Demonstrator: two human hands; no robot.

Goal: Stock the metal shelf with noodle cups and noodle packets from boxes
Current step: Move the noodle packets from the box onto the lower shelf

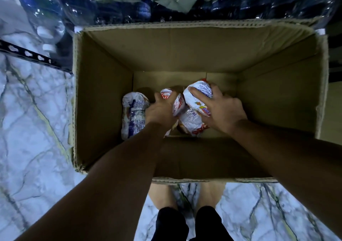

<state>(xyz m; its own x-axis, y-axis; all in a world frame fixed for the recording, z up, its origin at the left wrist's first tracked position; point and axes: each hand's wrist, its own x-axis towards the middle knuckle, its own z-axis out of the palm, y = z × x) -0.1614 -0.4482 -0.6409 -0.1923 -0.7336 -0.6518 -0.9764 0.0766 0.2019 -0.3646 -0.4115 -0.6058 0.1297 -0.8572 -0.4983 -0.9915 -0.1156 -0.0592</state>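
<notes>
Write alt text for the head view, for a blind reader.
The right hand grips a noodle packet and the left hand a second packet, inside a cardboard box on a marble floor. A third packet lies further left.

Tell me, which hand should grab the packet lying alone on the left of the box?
Left, probably. The left hand, holding the middle packet, sits right beside the lone packet. The right hand grips the right packet, farther away.

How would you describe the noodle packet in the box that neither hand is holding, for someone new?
Look into the open cardboard box on the marble floor. At its bottom, one noodle packet lies alone, left of the left hand; the other packets bunch under both hands.
</notes>
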